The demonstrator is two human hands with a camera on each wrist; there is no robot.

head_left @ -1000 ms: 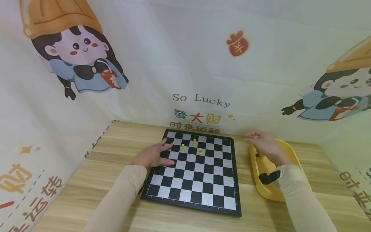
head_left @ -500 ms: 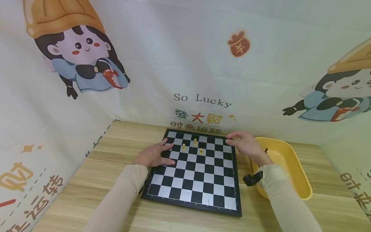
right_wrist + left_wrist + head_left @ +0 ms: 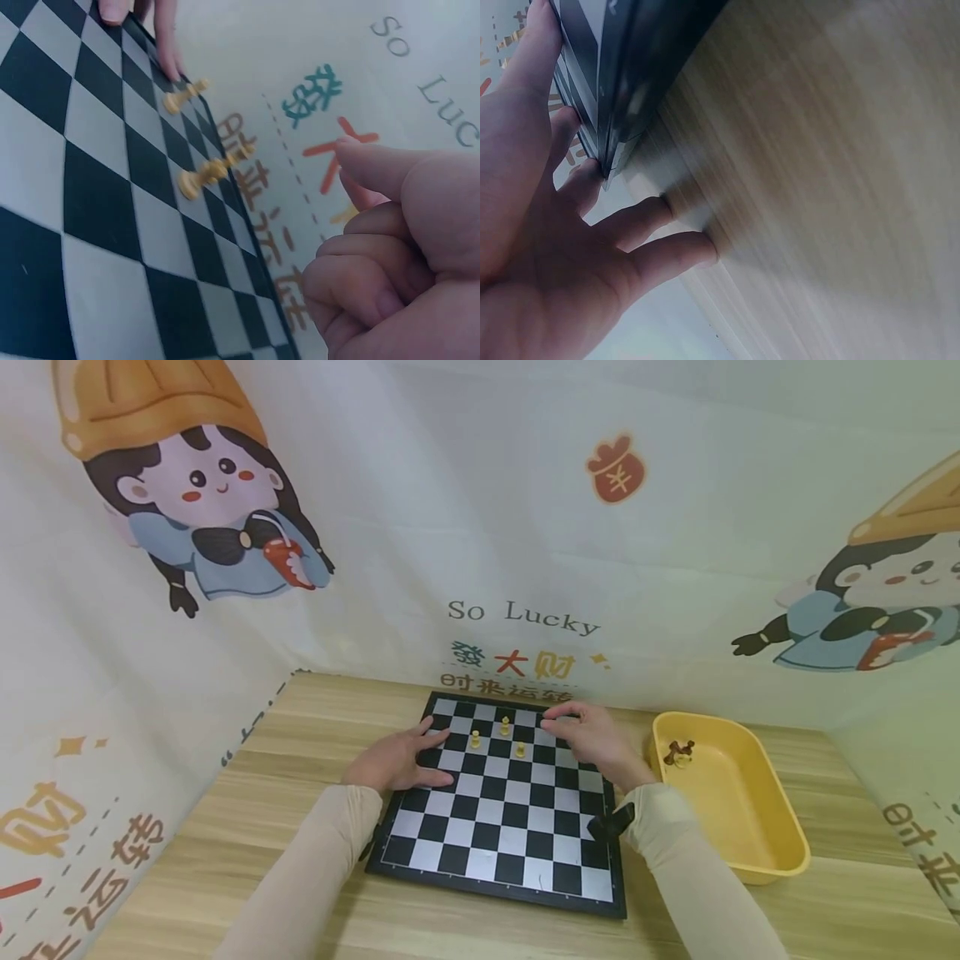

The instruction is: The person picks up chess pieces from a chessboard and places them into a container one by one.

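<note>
A black-and-white chessboard (image 3: 491, 814) lies on the table. Three pale yellow chess pieces stand toward its far side: a taller piece (image 3: 505, 727) and two shorter pieces (image 3: 476, 740), (image 3: 521, 750). My left hand (image 3: 393, 762) rests with spread fingers over the board's left edge; in the left wrist view some fingers (image 3: 675, 255) reach past the edge. My right hand (image 3: 596, 742) is above the board's far right part. In the right wrist view its thumb (image 3: 375, 161) and forefinger come close together and the other fingers are curled. Anything between their tips is hidden.
A yellow tray (image 3: 787, 827) stands right of the board, with a few brown and pale chess pieces (image 3: 679, 753) in its far left corner. A printed cloth (image 3: 675, 577) hangs behind the wooden table (image 3: 285, 760) as a backdrop.
My right hand has moved left from over the tray to above the board, uncovering the pieces in the tray. The left hand and the three standing pieces have stayed in place.
</note>
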